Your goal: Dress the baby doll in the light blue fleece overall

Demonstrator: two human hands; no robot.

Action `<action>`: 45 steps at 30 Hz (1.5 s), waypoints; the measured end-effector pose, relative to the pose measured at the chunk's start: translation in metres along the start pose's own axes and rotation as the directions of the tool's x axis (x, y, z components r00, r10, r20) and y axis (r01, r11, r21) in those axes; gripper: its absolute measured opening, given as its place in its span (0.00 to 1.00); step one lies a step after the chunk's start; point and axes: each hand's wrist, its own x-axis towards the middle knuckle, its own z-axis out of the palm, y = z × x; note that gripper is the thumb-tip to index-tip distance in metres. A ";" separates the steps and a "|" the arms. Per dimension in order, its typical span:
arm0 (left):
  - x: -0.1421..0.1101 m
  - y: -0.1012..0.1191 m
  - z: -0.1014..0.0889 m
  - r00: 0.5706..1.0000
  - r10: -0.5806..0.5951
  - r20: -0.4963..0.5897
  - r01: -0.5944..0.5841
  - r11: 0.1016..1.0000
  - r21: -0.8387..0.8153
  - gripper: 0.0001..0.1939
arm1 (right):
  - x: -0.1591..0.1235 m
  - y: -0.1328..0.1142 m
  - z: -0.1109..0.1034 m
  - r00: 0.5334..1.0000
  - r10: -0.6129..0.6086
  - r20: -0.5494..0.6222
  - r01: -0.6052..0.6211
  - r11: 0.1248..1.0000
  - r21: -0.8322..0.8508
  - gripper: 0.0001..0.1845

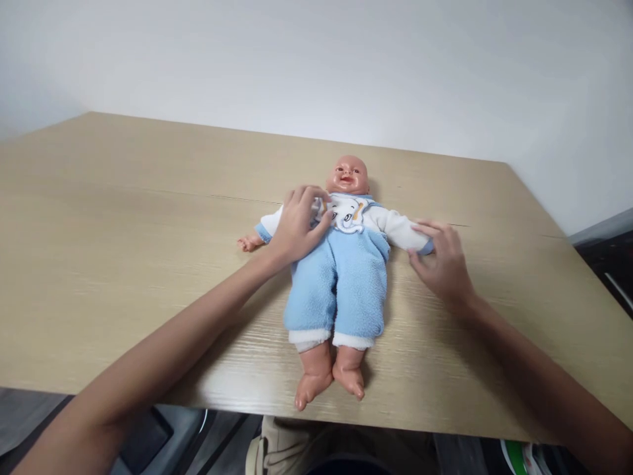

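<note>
A baby doll lies on its back on the wooden table, its head away from me and its bare feet towards me. It wears a light blue and white fleece outfit with an elephant patch on the chest. My left hand rests on the chest beside the patch; its fingers are curved, with a gap to the thumb. At the outstretched arm on the right, my right hand has its thumb and fingers around the cuff end of the white sleeve, hiding the doll's hand there.
The wooden table runs back to a white wall. A grey chair is partly under the near edge. Dark items stand past the right edge, and a green and white object shows at the bottom right.
</note>
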 end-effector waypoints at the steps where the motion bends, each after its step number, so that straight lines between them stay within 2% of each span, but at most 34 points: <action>1: -0.008 -0.004 -0.004 0.999 -0.053 -0.011 0.053 0.999 -0.014 0.11 | 0.001 -0.011 0.005 0.999 0.008 0.033 -0.011 0.994 0.105 0.20; 3: -0.020 -0.010 -0.009 0.985 -0.169 -0.016 0.169 0.985 -0.034 0.11 | 0.005 -0.026 0.017 0.990 0.061 0.130 -0.102 0.938 0.330 0.18; 5: -0.027 -0.014 -0.013 0.969 -0.246 0.016 0.246 0.969 -0.015 0.13 | 0.012 -0.032 0.030 0.967 0.131 0.217 -0.223 0.847 0.483 0.18; 7: -0.029 -0.015 -0.016 0.962 -0.260 0.086 0.257 0.966 0.037 0.16 | 0.022 -0.030 0.039 0.946 0.182 0.269 -0.303 0.789 0.535 0.22; 9: -0.029 -0.016 -0.020 0.956 -0.247 0.161 0.237 0.968 0.076 0.20 | 0.033 -0.023 0.046 0.929 0.191 0.318 -0.342 0.773 0.534 0.26; 13: -0.028 -0.023 -0.027 0.937 -0.227 0.265 0.226 0.974 0.034 0.23 | 0.043 -0.014 0.055 0.891 0.173 0.419 -0.409 0.705 0.579 0.33; 16: -0.030 -0.032 -0.030 0.929 -0.216 0.302 0.235 0.972 -0.028 0.25 | 0.040 -0.014 0.062 0.865 0.258 0.431 -0.501 0.505 0.703 0.30; 19: -0.032 -0.040 -0.031 0.925 -0.209 0.316 0.245 0.966 -0.077 0.26 | 0.036 -0.017 0.066 0.810 0.355 0.466 -0.568 0.278 0.775 0.25; 21: -0.033 -0.044 -0.031 0.922 -0.199 0.331 0.252 0.960 -0.126 0.26 | 0.036 -0.017 0.067 0.787 0.374 0.491 -0.591 0.226 0.775 0.24; 25: -0.034 -0.049 -0.033 0.916 -0.142 0.374 0.247 0.936 -0.251 0.25 | 0.037 -0.014 0.069 0.775 0.372 0.510 -0.613 0.251 0.749 0.26; 29: -0.035 -0.052 -0.035 0.914 -0.076 0.398 0.235 0.900 -0.368 0.23 | 0.034 -0.012 0.072 0.793 0.371 0.484 -0.596 0.307 0.742 0.25; 34: -0.038 -0.053 -0.030 0.922 -0.082 0.378 0.279 0.817 -0.504 0.25 | 0.032 -0.010 0.074 0.803 0.368 0.469 -0.587 0.345 0.732 0.24; 40: -0.040 -0.057 -0.023 0.948 -0.098 0.303 0.256 0.801 -0.542 0.27 | 0.032 -0.008 0.075 0.806 0.380 0.454 -0.582 0.364 0.727 0.25; 45: -0.041 -0.056 -0.022 0.947 -0.102 0.303 0.266 0.778 -0.569 0.26 | 0.033 -0.008 0.077 0.813 0.390 0.433 -0.563 0.337 0.754 0.27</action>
